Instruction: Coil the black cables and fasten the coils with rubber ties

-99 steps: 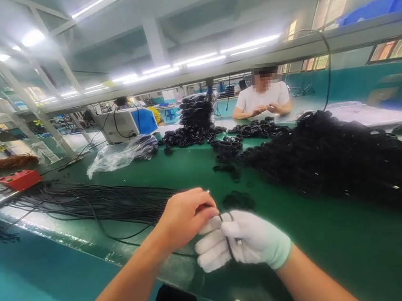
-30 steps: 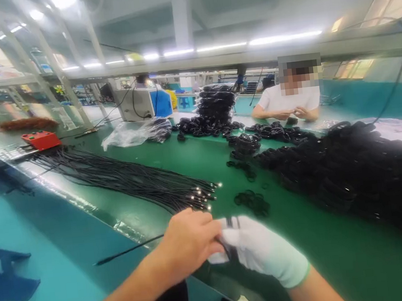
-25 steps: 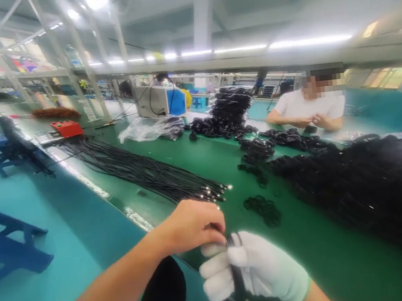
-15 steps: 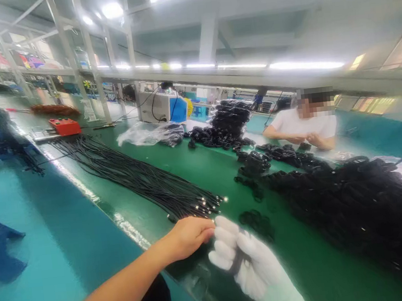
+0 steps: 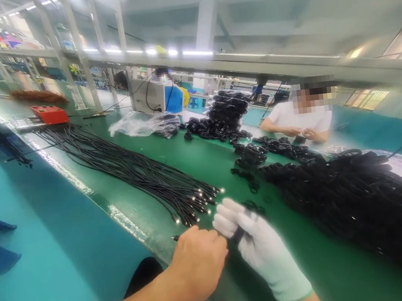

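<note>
Your gloved right hand (image 5: 259, 246) grips a dark coil (image 5: 238, 235) over the green table (image 5: 187, 160)
Your bare left hand (image 5: 200, 263) curls by its edge (image 5: 124, 221), grasp hidden; the cable bundle (image 5: 124, 168) slants lengthwise, plugs (image 5: 199, 201) toward you, open green between it and the black pile (image 5: 328, 194)

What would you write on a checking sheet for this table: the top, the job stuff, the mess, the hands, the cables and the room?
Surface: green tabletop, shiny along its near edge.
Job's things: what looks like black cable in the right hand; a black tip beside the left hand.
Clutter: clear plastic bag and red button box.
Hands: left bare, fingers curled, contents hidden; right white-gloved, fingers bent around the black cable.
Cables: long cable bundle, bright ends towards the hands; large heap of black coils to the right.
Surroundings: person in a white top across the tabletop; blue stool at left; grey-and-blue machine towards the back.
</note>
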Demonstrator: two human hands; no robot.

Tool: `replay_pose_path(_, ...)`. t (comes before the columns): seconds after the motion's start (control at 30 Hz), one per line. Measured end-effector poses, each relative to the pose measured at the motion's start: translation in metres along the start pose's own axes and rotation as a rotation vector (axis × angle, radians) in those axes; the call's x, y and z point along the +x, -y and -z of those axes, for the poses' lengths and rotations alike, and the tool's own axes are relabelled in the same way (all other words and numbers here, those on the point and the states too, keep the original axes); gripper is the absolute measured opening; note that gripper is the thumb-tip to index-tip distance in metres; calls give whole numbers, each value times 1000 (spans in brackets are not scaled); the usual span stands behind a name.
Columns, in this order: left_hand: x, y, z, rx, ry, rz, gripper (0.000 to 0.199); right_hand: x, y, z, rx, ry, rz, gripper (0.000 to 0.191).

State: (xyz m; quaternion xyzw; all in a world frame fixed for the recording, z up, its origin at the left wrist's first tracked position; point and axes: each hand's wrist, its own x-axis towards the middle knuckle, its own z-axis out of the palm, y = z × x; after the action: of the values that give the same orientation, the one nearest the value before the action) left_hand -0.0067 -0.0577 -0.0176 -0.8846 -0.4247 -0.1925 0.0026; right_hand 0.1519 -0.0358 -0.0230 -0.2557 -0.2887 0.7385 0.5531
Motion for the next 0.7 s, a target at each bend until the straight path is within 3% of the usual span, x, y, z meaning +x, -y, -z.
replay_pose_path(0.1,7,15,14,103,-97,-226,14,0,-7,-6,-109,70,-59,26)
replay_pose_path(0.23,28,37,40,73,-16,-442,19,-4,-17,-10,-87,232,-172,12)
replay_pose_path(0.37,46,52,48,-194,118,-442,19,-11,-23,-7,43,341,-411,34)
replay_pose_path(0.47,46,52,42,-251,178,-420,10,-13,-23,-3,-11,360,-468,37)
replay_pose_path(0.6,21,47,41,31,60,-332,23,-14,-11,-5,-131,305,-392,34)
replay_pose_path(0.7,-23,62,40,63,-76,-201,22,-17,2,-9,-190,308,-200,40)
